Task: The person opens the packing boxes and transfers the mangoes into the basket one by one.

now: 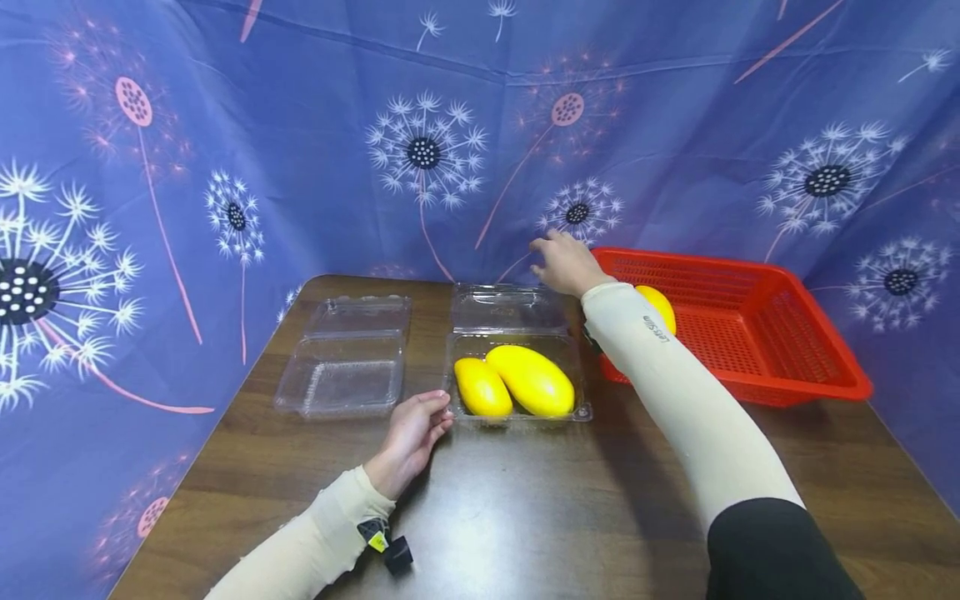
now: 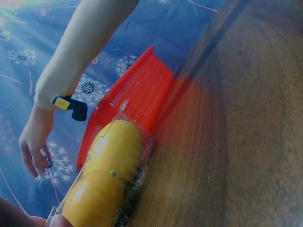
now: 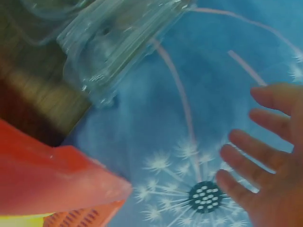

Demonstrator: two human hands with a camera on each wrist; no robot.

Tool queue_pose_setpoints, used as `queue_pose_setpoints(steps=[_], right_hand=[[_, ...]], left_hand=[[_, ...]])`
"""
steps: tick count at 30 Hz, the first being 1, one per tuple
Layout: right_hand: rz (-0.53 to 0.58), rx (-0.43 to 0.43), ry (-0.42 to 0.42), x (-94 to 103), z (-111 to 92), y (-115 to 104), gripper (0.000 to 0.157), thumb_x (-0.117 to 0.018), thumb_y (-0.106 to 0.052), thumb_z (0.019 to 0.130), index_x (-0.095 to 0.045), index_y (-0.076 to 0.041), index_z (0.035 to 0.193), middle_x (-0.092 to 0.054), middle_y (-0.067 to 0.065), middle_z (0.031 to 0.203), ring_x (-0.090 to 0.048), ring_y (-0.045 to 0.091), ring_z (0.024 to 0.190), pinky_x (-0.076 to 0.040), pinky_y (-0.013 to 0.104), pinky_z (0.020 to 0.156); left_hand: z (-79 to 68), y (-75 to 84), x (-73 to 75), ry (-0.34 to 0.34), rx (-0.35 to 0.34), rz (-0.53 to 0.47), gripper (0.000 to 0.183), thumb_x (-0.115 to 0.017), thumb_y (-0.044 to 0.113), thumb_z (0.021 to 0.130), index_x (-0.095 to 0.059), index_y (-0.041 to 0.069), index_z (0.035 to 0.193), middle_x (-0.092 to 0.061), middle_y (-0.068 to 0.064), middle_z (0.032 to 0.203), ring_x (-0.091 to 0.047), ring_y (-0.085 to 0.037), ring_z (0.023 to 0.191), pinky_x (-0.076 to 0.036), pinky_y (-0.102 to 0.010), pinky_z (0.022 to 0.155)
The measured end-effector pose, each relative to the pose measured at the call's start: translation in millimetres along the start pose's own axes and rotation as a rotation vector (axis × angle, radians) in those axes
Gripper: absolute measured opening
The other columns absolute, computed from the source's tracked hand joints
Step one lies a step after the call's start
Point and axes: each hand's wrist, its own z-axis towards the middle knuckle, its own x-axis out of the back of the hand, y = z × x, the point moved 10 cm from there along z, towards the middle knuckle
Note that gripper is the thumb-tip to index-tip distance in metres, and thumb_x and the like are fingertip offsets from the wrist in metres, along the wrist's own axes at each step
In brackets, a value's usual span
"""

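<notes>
Two yellow mangoes, a large one (image 1: 531,382) and a smaller one (image 1: 482,387), lie side by side in a clear plastic clamshell box (image 1: 510,332) whose lid is folded back. At the box's front left corner my left hand (image 1: 411,435) pinches the edge between thumb and fingers. My right hand (image 1: 567,262) hovers empty above the lid's back right corner, by the red basket (image 1: 787,333). Its fingers (image 3: 255,151) are spread and loosely bent in the right wrist view. Another mango (image 1: 657,308) sits in the basket, partly hidden by my right sleeve.
A second clear clamshell box (image 1: 341,375) stands opened to the left, with nothing in it. Behind the wooden table (image 1: 480,508) hangs a blue cloth (image 1: 315,125) with dandelion prints, right at the back edge.
</notes>
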Motion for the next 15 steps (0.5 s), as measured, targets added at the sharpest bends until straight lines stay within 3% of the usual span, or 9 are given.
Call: queue_pose_setpoints(steps=[5, 15], right_hand=[[0.084, 0.016, -0.041, -0.1, -15.1, -8.4, 0.045, -0.063, -0.025, 0.093, -0.057, -0.003, 0.131, -0.053, 0.023, 0.136, -0.047, 0.042, 0.129, -0.036, 0.055, 0.112], [0.198, -0.008, -0.06, -0.3, -44.5, -6.9, 0.044, -0.065, -0.027, 0.093, -0.058, -0.006, 0.131, -0.059, 0.017, 0.125, -0.055, 0.034, 0.114, -0.046, 0.051, 0.104]], left_hand=[[-1.3, 0.5, 1.4, -0.008, 0.0, -0.001, 0.023, -0.057, 0.002, 0.093, -0.051, -0.006, 0.114, -0.059, 0.003, 0.073, -0.055, -0.005, 0.061, -0.051, -0.016, 0.061], [-1.8, 1.1, -0.1, -0.031, 0.009, 0.007, 0.024, -0.058, 0.004, 0.093, -0.051, -0.004, 0.114, -0.058, 0.005, 0.07, -0.054, -0.006, 0.062, -0.051, -0.017, 0.06]])
